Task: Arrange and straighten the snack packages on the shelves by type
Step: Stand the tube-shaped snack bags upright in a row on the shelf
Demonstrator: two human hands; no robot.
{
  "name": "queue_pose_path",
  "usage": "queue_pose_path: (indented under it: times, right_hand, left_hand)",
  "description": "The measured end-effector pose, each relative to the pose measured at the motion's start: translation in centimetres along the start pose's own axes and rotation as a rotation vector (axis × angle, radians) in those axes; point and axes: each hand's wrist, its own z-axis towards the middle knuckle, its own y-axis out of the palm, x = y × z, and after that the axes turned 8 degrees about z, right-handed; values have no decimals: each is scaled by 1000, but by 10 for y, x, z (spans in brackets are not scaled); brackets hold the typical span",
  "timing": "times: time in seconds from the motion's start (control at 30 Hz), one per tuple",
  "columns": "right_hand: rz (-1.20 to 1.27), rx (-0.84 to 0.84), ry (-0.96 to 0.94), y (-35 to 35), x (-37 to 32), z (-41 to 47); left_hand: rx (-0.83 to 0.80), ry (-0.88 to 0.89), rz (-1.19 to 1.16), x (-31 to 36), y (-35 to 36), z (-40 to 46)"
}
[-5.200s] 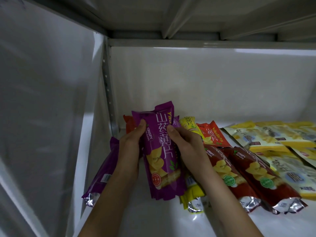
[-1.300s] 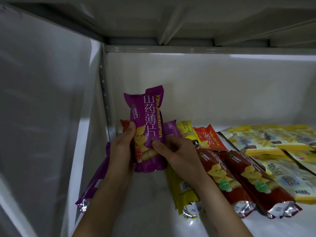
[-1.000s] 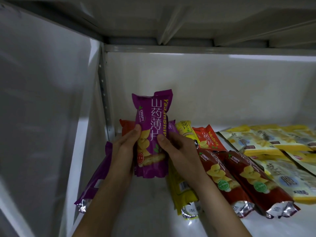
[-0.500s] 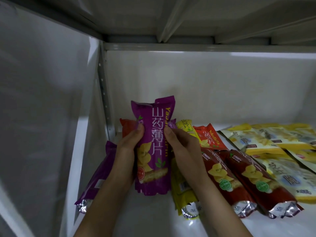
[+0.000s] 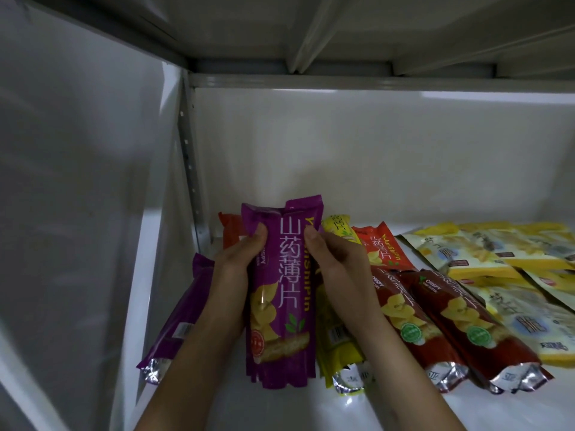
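I've got a purple pack (image 5: 281, 293) between both hands: glossy, white characters down the front, yellow chips printed low. It stands nearly upright, long axis running away from me, top seal toward the back wall, at the left end of the shelf (image 5: 280, 409). My left hand (image 5: 238, 272) grips its left edge, my right hand (image 5: 337, 269) pinches the right edge. More purple layers sit behind it; I can't count them. Another purple pack (image 5: 183, 315) lies half-hidden under my left arm.

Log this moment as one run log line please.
step: straightening | left hand: holds purple pack | right hand: holds same pack | pack: upright on shelf, left end | red packs: lying right
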Motion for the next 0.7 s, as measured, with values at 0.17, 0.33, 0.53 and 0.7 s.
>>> queue_pose_path:
  times: [0.17, 0.33, 0.53, 0.7]
  right_hand:
    - [-63, 0, -64, 0, 2, 3]
    - [13, -45, 16, 0, -1, -2]
    - [155, 29, 81, -4, 0, 2]
    - [160, 72, 153, -9, 4, 6]
  left_hand:
    - [17, -14, 8, -1, 1, 1]
    - [56, 25, 32, 0, -4, 3]
    - [-52, 14, 159, -4, 1, -1]
    - [-53, -24, 185, -5, 6, 1]
